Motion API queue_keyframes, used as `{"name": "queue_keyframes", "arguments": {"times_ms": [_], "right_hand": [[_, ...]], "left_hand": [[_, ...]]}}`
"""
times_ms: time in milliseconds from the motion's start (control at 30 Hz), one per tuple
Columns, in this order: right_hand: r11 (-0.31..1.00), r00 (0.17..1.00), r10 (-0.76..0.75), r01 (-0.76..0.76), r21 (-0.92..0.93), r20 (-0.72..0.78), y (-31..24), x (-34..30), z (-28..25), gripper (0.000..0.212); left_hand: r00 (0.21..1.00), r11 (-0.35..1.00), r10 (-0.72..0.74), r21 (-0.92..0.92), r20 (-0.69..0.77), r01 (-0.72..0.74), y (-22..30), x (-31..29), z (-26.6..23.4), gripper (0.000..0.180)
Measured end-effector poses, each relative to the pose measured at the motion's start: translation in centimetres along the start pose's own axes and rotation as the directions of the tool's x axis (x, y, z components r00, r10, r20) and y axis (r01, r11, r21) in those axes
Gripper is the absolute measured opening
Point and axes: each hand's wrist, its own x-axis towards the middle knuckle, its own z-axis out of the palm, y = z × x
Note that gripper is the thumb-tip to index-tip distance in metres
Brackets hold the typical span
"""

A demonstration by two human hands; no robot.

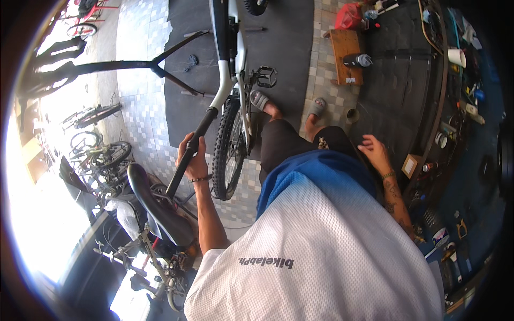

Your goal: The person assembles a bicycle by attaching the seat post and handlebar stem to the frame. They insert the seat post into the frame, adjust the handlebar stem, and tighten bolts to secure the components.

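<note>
A white and black mountain bike [223, 72] stands to my left. My left hand [193, 156] is wrapped round its black seatpost [204, 125], below the black saddle [155, 200]. The knobby rear wheel [229, 147] lies just right of that hand, partly covered by the frame. A flat black pedal [266, 77] sticks out above my sandalled foot. My right hand [376, 154] hangs beside my shorts, its fingers loosely apart and nothing in them. Near it is the dark workbench edge.
A black stand [152, 65] with forked legs lies left of the bike. Several bicycles [101, 155] are parked farther left. At the far right of the bike stands a wooden stool [345, 51] with a dark bottle [357, 60] on it. Tools and cups crowd the right side.
</note>
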Motion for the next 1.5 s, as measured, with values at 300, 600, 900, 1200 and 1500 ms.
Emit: {"name": "queue_keyframes", "arguments": {"times_ms": [300,600,900,1200,1500], "right_hand": [[0.673,0.617,-0.706,0.737,0.059,0.347,-31.9,9.6,14.4,0.058],[0.537,0.449,-0.729,0.843,0.025,0.516,-42.6,8.7,22.9,0.073],[0.213,0.250,-0.789,0.968,-0.132,0.561,-44.3,11.5,25.2,0.055],[0.105,-0.067,-0.783,0.966,0.237,0.618,-46.0,13.2,28.1,0.032],[0.112,-0.074,-0.840,0.946,0.304,0.537,-46.5,9.4,27.5,0.034]], "left_hand": [[0.997,0.996,0.070,-0.057,0.011,-0.069,1.1,0.3,-0.2,0.039],[0.999,0.983,0.039,-0.178,-0.005,-0.039,2.2,-0.1,-0.3,0.045],[0.998,0.966,-0.037,-0.255,0.048,0.048,2.0,-0.1,-0.5,0.044],[1.000,0.967,0.002,-0.255,-0.005,-0.003,2.4,0.2,-2.1,0.047],[0.995,0.981,0.057,-0.191,0.082,-0.040,4.0,0.0,-6.8,0.045]]}}
